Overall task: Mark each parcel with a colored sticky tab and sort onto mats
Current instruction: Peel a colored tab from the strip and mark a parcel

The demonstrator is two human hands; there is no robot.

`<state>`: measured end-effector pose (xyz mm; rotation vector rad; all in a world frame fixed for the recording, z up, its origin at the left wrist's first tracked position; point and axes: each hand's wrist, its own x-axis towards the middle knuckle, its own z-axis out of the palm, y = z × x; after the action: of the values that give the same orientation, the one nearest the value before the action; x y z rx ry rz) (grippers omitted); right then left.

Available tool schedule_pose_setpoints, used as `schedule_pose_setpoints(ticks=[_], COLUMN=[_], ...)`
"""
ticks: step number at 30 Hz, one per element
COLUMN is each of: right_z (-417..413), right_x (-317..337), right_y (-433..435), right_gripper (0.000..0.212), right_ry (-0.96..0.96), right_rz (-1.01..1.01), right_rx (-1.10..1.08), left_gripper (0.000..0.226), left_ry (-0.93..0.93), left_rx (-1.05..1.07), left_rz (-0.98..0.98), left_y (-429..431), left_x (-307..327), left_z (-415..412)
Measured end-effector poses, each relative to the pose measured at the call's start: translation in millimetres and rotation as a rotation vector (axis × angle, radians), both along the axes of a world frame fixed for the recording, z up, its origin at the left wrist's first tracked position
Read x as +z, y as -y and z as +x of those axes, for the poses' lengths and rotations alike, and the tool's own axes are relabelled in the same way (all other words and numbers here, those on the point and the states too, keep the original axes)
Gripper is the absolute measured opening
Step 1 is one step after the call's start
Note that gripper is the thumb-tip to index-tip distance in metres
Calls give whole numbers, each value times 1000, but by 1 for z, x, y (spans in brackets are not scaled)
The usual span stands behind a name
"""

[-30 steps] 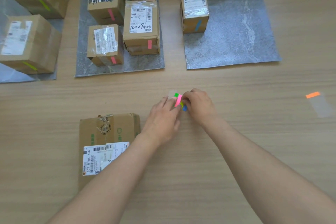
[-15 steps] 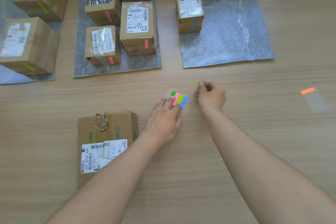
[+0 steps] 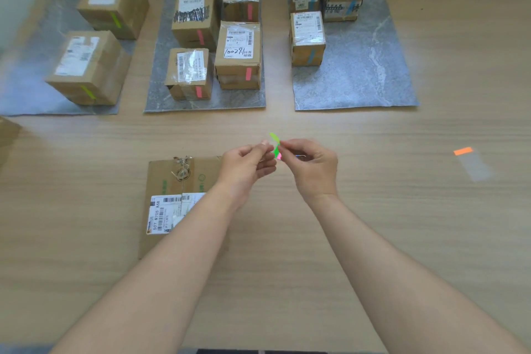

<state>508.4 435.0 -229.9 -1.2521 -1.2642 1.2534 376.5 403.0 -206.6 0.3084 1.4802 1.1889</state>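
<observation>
A pale wooden tabletop (image 3: 373,238) carries three grey mats along its far side. The left mat (image 3: 34,95) holds two parcels with light-green strips (image 3: 89,66), the middle mat (image 3: 161,95) four parcels with pink strips (image 3: 238,54), and the right mat (image 3: 373,80) three parcels with blue strips (image 3: 307,43).

The unmarked parcel (image 3: 172,178), a flat brown carton with a white label, lies on the bare wood near the person and is partly covered by the left forearm.

Above and just right of it, both hands are raised off the tabletop with their fingertips nearly meeting. The left hand (image 3: 247,165), fingers curled, appears to pinch the sheet of tabs (image 3: 277,152), where green and pink show. The right hand (image 3: 314,167) pinches at the light-green tab (image 3: 273,137), which curls upward between the two thumbs. How much of the tab is free of the sheet cannot be told.

The step in hand looks like peeling one tab clear. It is likely done best by holding the sheet steady and drawing the tab away slowly by its coloured end. That should keep the sticky end off the fingers and stop the film folding on itself. The tab can then be pressed flat on a side face of the carton, as on the parcels already sorted.

Well off to the right, an orange tab (image 3: 463,151) lies by itself on the wood.
</observation>
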Motion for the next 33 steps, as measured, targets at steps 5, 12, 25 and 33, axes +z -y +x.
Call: schedule_pose_setpoints(ticks=[5, 12, 25, 33], right_z=[-17, -39, -75, -70], right_x=[8, 16, 3, -27], right_y=[38, 104, 205, 210], right_gripper=[11, 32, 59, 45], right_ry=[221, 323, 614, 923], right_rz=[422, 462, 370, 489], right_rx=[184, 236, 293, 470], left_gripper=[14, 7, 9, 6], left_ry=[123, -48, -558, -571], left_rx=[22, -21, -247, -162], left_rz=[85, 145, 177, 123], left_y=[42, 116, 246, 258], left_x=[23, 26, -15, -61], left_z=[-24, -58, -110, -88])
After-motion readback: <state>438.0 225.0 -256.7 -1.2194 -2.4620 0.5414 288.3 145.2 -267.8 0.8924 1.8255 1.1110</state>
